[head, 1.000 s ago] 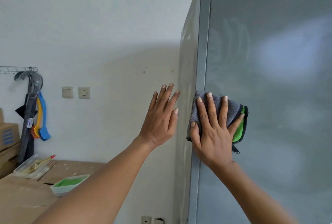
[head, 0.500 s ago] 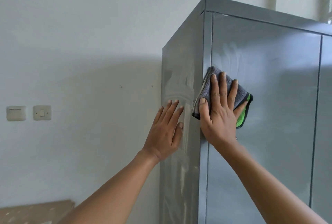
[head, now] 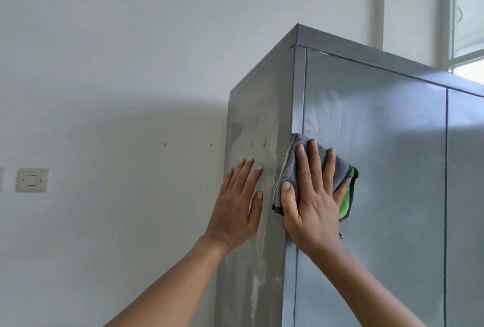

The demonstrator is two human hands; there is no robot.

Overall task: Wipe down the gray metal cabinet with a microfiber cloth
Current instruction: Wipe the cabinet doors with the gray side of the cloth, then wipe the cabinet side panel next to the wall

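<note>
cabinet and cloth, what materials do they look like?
Cabinet: looks like sheet metal, gray, semi-gloss; folded seams at the corner, soft sheen, streaky wipe marks. Paint or bare steel, can't tell. Cloth: plush microfiber-like pile, gray over green, dark stitched edging, folded under the right hand.

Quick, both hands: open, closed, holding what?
Left hand: open, flat on the cabinet side.
Right hand: open, fingers straight, pressing the microfiber cloth.
</note>
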